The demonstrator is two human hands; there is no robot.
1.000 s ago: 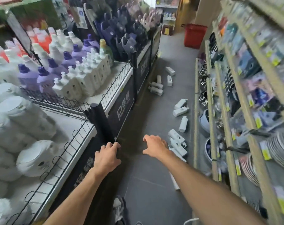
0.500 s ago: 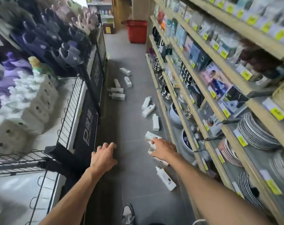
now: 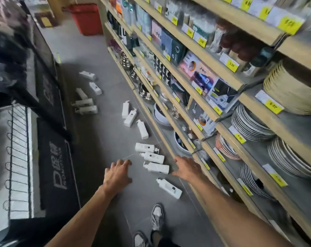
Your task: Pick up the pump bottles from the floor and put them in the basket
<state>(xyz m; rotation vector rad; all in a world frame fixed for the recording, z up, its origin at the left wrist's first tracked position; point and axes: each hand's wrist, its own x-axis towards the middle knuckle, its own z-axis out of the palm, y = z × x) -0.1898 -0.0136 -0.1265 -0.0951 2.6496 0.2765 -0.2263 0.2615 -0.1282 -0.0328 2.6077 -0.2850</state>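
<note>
Several white pump bottles lie scattered on the grey aisle floor. The nearest bottle (image 3: 169, 188) lies in front of my shoes. Three more (image 3: 156, 168) lie stacked side by side between my hands. Others (image 3: 130, 117) lie farther along the shelf foot, and a far group (image 3: 86, 106) lies by the left display. My left hand (image 3: 117, 173) hovers open above the floor, left of the three bottles. My right hand (image 3: 186, 168) is open too, just right of them, holding nothing. A red basket (image 3: 87, 19) stands at the far end of the aisle.
Wooden shelves (image 3: 201, 111) with plates, bowls and boxed goods run along the right. A black display stand (image 3: 53, 157) with a wire rail borders the left. My shoes (image 3: 156, 218) stand on the floor at the bottom of the view.
The view has swung right and down, from the left display toward the shelves and floor. Both hands have lowered nearer the bottles; neither holds anything.
</note>
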